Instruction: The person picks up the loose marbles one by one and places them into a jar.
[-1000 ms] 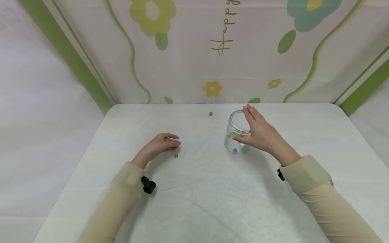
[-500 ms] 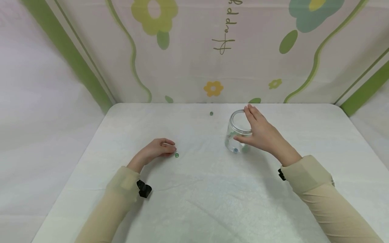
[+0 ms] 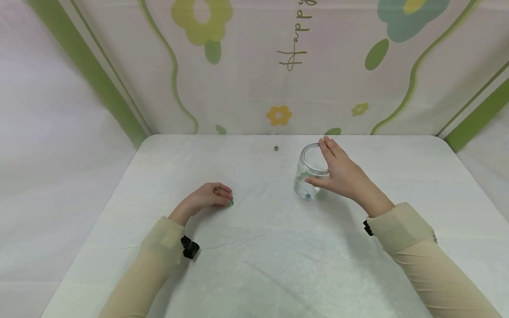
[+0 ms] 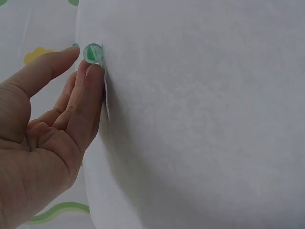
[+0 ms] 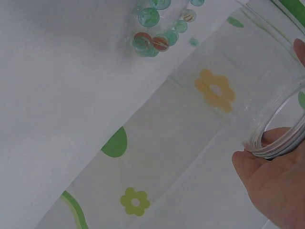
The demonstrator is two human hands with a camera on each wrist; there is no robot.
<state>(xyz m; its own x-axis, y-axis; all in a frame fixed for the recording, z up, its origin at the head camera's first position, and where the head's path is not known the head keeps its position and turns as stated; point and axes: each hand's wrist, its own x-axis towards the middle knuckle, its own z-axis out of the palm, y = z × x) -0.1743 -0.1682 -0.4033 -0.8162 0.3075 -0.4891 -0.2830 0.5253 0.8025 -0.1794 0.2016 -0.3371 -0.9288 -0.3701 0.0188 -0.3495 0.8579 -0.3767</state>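
My left hand is low over the white table, its fingertips at a small green glass marble. In the left wrist view the marble lies against the fingertips, while the thumb stands apart from it. On the right, my right hand holds a clear jar from its right side, thumb and fingers spread around it near the open mouth. Several marbles, mostly green with some orange-brown ones, lie in the bottom of the jar. A blue marble also shows there.
Another green marble lies near the table's back edge, left of the jar. Behind the table hangs a curtain with printed flowers. A black wrist camera sits at the left cuff.
My left hand has moved down and toward me, bringing its fingertips to the nearer green marble. The right hand and the jar stay in place.
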